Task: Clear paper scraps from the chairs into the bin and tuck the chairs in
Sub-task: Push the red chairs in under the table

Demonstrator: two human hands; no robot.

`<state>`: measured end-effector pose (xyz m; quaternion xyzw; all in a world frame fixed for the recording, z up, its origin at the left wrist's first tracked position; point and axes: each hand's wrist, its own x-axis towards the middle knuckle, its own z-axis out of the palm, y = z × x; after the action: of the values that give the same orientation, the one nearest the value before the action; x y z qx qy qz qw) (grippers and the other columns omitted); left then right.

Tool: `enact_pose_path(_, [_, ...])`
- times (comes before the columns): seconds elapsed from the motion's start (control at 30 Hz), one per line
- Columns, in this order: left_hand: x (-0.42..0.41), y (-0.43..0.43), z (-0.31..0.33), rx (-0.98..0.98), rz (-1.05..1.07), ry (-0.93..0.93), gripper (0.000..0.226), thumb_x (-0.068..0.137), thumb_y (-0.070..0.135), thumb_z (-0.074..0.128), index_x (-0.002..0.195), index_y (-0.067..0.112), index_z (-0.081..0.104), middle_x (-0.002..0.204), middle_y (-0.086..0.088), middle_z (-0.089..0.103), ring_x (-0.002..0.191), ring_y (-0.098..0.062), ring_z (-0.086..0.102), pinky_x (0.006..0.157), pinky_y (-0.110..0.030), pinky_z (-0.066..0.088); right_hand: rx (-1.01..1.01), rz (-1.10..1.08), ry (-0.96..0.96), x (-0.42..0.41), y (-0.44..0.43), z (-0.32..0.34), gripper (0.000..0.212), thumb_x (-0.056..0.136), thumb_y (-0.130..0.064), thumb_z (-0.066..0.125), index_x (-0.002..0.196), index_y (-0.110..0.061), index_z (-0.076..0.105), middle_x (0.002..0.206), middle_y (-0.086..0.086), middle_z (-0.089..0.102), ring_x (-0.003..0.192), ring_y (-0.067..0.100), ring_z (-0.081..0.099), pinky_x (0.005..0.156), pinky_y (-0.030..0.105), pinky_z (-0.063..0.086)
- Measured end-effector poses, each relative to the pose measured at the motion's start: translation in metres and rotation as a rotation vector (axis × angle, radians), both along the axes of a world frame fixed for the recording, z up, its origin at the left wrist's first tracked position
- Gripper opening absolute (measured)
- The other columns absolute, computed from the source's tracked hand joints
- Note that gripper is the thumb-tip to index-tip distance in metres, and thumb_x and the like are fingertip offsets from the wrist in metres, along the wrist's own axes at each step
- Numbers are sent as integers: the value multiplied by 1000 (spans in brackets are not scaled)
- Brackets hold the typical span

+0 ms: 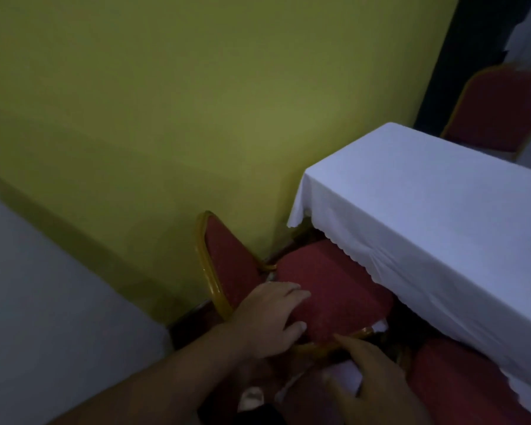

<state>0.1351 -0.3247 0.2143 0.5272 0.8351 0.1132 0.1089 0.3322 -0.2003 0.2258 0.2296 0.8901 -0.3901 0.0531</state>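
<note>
A red padded chair with a gold frame stands by the wall, its seat (337, 283) partly under the table's white cloth and its backrest (227, 265) to the left. My left hand (267, 317) grips the seat's near left corner, fingers on top and thumb on the edge. Lower down, my right hand (371, 381) is closed around a white paper scrap (345, 375), index finger pointing at the seat frame. No scraps show on the seat. The bin is out of view.
The table (426, 204) with a white scalloped cloth fills the right side. A second red seat (460, 381) sits under its near edge. Another red chair (503, 111) stands beyond the table. A yellow-green wall (166, 118) is close behind, with a pale surface (43, 302) at left.
</note>
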Motion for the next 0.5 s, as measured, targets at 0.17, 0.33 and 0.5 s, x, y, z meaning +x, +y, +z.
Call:
enact_pose_path(0.17, [-150,-29,0,-35,-115,90,55,90,50,54,139,25,49,132,4,61,124,-16,53,105,-38,41,97,1,76,-132,-36,-8,64,77,-58,56,138,-40,44,140,-13,43,129,11,40,104,39,42])
enact_pose_path(0.33, [-298,-68,-10,-141,-243,21,55,91,64,43,134,31,51,131,8,62,124,-12,53,112,-39,33,5,-1,-15,-271,-83,-14,59,85,-65,48,137,-40,36,138,-14,42,126,12,40,102,40,43])
enact_pose_path(0.5, [-387,-87,-38,-96,-564,-54,48,92,65,47,125,31,51,130,10,55,129,-9,46,121,-40,17,96,160,-103,-357,-118,-41,48,82,-67,47,113,-31,37,117,-6,49,105,19,53,80,39,48])
